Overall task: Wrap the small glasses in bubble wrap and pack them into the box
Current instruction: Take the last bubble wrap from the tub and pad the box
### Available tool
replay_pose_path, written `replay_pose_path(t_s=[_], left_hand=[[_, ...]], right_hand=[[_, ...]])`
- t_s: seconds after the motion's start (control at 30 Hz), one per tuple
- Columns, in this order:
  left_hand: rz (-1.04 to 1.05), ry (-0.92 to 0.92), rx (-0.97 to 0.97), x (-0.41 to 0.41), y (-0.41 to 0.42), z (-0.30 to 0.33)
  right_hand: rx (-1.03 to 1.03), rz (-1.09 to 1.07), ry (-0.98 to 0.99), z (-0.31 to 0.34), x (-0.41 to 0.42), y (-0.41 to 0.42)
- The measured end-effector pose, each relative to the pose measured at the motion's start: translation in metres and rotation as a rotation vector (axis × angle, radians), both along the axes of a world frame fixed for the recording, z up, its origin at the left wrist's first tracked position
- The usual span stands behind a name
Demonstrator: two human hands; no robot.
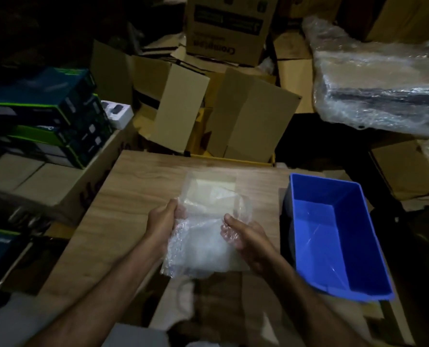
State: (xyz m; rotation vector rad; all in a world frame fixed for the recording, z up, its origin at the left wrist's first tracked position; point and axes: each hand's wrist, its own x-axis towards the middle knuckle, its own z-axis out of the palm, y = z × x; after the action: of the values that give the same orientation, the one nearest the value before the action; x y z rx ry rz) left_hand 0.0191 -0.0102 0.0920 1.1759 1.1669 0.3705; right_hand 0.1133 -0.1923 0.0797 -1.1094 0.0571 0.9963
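Observation:
A sheet of clear bubble wrap (203,236) lies partly on the wooden table (133,186), bunched up between my hands. My left hand (162,222) grips its left edge with the fingers curled over it. My right hand (238,232) holds the right side, fingertips under the plastic. Whether a small glass sits inside the bundle is hidden by the cloudy wrap. A blue plastic box (358,246) stands to the right of my hands, open on top, with only a faint bit of clear film visible inside it.
Open brown cartons (246,116) crowd the far edge of the table. Stacked blue-and-green product boxes (50,108) sit at the left. A large plastic-wrapped bundle (383,83) fills the upper right. Flattened cardboard (221,296) lies near my body.

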Motion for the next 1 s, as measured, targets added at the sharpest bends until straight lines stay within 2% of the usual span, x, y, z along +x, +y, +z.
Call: replay_pose_path(t_s=[0.1,0.2,0.3,0.37,0.4,0.47,0.53,0.6,0.7,0.77,0.8,0.9,1.0], left_hand=[[-0.085,-0.028,0.177,-0.018,0.012,-0.011],[-0.259,-0.129,0.225,-0.040,0.025,-0.016],[-0.459,-0.168,0.153,-0.054,0.034,-0.011],[-0.486,-0.226,0.038,-0.058,0.037,-0.005],[-0.490,-0.263,-0.024,-0.060,0.038,-0.002],[-0.541,-0.290,-0.063,-0.064,0.041,0.002],[-0.632,-0.183,0.049,-0.066,0.044,0.006],[-0.744,0.017,0.268,-0.063,0.045,0.010],[-0.829,0.285,0.665,-0.058,0.044,0.011],[-0.813,0.335,0.774,-0.059,0.051,0.007],[-0.829,0.308,0.760,-0.061,0.055,0.004],[-0.813,0.049,0.467,-0.064,0.062,-0.002],[-0.702,-0.066,0.253,-0.060,0.055,-0.005]], right_hand=[[-0.205,-0.097,-0.223,-0.001,-0.002,0.003],[-0.302,-0.138,-0.375,-0.008,-0.001,-0.004],[-0.290,-0.087,-0.493,-0.003,-0.001,-0.012],[-0.230,0.024,-0.500,0.003,-0.003,-0.015],[-0.252,0.096,-0.541,0.001,-0.004,-0.016],[-0.453,0.231,-0.720,-0.004,-0.006,-0.012],[-0.679,0.317,-0.968,-0.012,-0.004,-0.009],[-0.768,0.396,-1.096,-0.015,0.002,-0.006],[-0.772,0.463,-1.027,-0.006,0.011,-0.008],[-0.712,0.525,-0.991,0.011,0.013,-0.012],[-0.651,0.525,-0.927,0.022,0.012,-0.015],[-0.447,0.387,-0.603,0.035,0.010,-0.023],[-0.390,0.167,-0.471,0.019,0.006,-0.019]])
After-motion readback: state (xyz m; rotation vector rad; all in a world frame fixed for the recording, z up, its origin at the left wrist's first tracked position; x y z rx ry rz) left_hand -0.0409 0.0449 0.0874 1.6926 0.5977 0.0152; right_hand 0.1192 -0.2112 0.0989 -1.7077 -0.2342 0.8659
